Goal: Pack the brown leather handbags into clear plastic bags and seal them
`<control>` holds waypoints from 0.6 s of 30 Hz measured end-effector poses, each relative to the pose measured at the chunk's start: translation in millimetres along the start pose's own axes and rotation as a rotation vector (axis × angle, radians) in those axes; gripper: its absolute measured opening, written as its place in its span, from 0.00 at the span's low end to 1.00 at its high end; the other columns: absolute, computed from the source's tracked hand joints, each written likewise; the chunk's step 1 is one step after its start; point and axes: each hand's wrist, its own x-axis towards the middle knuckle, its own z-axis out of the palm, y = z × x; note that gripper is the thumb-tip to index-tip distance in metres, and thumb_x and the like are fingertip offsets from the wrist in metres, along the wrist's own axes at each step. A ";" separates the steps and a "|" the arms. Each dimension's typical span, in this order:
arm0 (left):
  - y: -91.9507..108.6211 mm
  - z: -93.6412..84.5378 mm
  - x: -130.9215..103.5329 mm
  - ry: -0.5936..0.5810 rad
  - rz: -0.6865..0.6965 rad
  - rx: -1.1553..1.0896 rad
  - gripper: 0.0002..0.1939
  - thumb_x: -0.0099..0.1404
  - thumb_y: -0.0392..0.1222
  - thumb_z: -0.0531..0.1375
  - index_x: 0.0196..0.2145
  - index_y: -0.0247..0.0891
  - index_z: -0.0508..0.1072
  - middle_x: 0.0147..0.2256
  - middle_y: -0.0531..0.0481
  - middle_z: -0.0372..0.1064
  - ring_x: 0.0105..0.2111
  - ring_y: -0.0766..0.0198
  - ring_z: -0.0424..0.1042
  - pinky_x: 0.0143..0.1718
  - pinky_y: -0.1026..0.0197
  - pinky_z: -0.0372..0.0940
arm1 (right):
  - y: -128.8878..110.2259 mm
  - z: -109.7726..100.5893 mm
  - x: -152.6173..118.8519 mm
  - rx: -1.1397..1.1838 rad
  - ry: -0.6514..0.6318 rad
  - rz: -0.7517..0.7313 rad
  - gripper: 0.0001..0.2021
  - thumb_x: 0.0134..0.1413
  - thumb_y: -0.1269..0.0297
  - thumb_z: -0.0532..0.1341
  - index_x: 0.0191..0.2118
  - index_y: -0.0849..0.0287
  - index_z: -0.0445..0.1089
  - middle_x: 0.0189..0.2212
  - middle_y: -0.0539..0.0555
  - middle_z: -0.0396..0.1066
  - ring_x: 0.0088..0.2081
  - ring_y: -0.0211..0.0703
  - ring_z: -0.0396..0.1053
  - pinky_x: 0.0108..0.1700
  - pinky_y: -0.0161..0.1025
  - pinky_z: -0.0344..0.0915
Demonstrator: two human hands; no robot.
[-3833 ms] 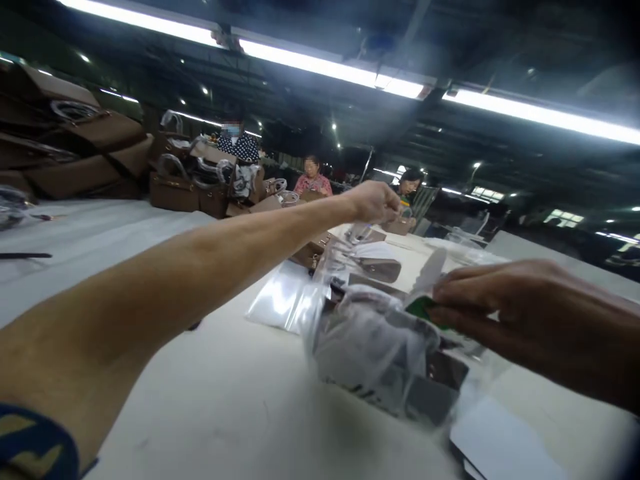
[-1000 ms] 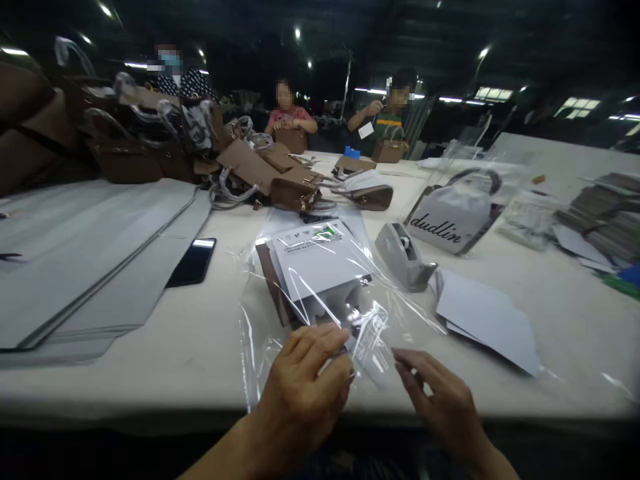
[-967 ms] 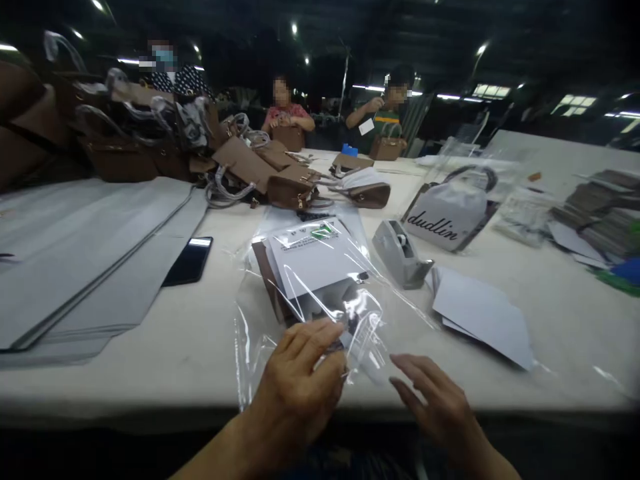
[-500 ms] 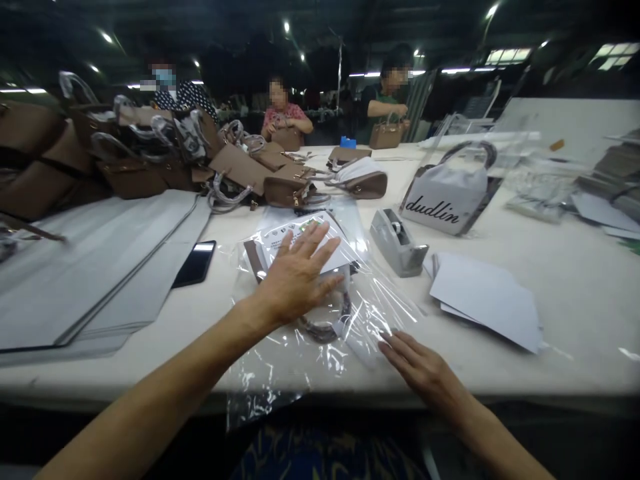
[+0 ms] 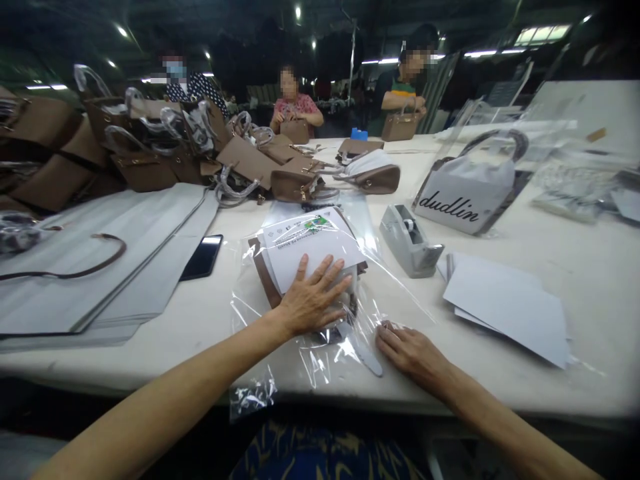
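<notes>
A brown handbag [image 5: 266, 275] lies flat inside a clear plastic bag [image 5: 254, 387] in front of me. On the handbag is a white printed sheet [image 5: 313, 243] with a green mark. My left hand [image 5: 314, 303] rests spread and flat on the plastic, over the sheet's lower edge and the handbag, hiding part of both. At the plastic bag's right edge, my right hand [image 5: 417, 355] has its fingers curled and pressed together on the film. A pale strip-like piece [image 5: 367, 357] shows between the hands near the handbag's handle.
A grey tape dispenser [image 5: 411, 240] and white sheets [image 5: 507, 303] are to the right. Behind them stands a wrapped bag marked "dudlin" [image 5: 450, 200]. Left are a phone [image 5: 203, 257], flat grey bags [image 5: 100, 260] and piled brown handbags [image 5: 145, 170]. Several people work across the table.
My left hand has slid down toward me, uncovering more of the printed sheet. My right hand's fingers, stretched out before, have curled at the film's edge. The view has shifted slightly.
</notes>
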 end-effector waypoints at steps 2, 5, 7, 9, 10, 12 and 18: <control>7.3 3.0 -1.6 0.004 -0.027 0.034 0.30 0.61 0.56 0.51 0.58 0.43 0.53 0.62 0.43 0.40 0.61 0.46 0.36 0.55 0.31 0.30 | -3.6 -1.7 2.9 -0.022 0.054 0.037 0.15 0.57 0.78 0.45 0.39 0.68 0.68 0.40 0.62 0.67 0.43 0.49 0.66 0.38 0.41 0.69; 16.9 9.7 -4.8 0.047 -0.061 0.084 0.28 0.62 0.54 0.50 0.57 0.42 0.54 0.62 0.42 0.40 0.61 0.46 0.36 0.55 0.31 0.30 | -8.8 -8.6 10.9 -0.043 0.149 0.081 0.16 0.57 0.78 0.44 0.40 0.70 0.68 0.41 0.63 0.67 0.45 0.49 0.65 0.40 0.41 0.69; 16.6 13.1 -6.8 0.091 -0.060 0.102 0.26 0.63 0.54 0.49 0.56 0.41 0.56 0.62 0.42 0.41 0.61 0.46 0.37 0.56 0.32 0.29 | -13.2 -17.1 19.0 -0.022 0.216 0.098 0.16 0.58 0.78 0.44 0.39 0.70 0.68 0.39 0.63 0.68 0.47 0.49 0.65 0.42 0.40 0.68; 10.3 12.9 -10.6 0.128 -0.030 0.103 0.26 0.63 0.54 0.48 0.56 0.41 0.56 0.61 0.42 0.42 0.61 0.47 0.38 0.56 0.33 0.27 | -20.5 -28.3 27.7 0.009 0.257 0.091 0.16 0.59 0.76 0.44 0.39 0.70 0.69 0.38 0.62 0.69 0.47 0.48 0.64 0.44 0.40 0.68; 6.1 11.5 -13.5 0.133 -0.001 0.097 0.27 0.63 0.55 0.49 0.57 0.42 0.56 0.61 0.43 0.42 0.61 0.47 0.38 0.56 0.33 0.27 | -25.3 -34.3 31.5 0.021 0.265 0.086 0.16 0.59 0.76 0.44 0.39 0.69 0.69 0.38 0.61 0.69 0.47 0.49 0.64 0.44 0.40 0.67; -1.6 8.1 -20.9 0.119 0.070 0.077 0.29 0.62 0.55 0.51 0.57 0.43 0.54 0.62 0.43 0.41 0.61 0.48 0.37 0.56 0.34 0.26 | -35.1 -44.5 36.9 0.036 0.252 0.079 0.17 0.59 0.76 0.43 0.40 0.69 0.69 0.37 0.60 0.69 0.46 0.49 0.65 0.43 0.40 0.68; -2.3 11.1 -36.2 0.080 0.114 -0.002 0.31 0.60 0.55 0.53 0.58 0.42 0.52 0.62 0.43 0.39 0.62 0.49 0.33 0.57 0.35 0.27 | -51.4 -49.2 35.2 0.093 0.218 0.051 0.12 0.55 0.80 0.49 0.42 0.72 0.67 0.49 0.67 0.63 0.44 0.50 0.65 0.41 0.42 0.66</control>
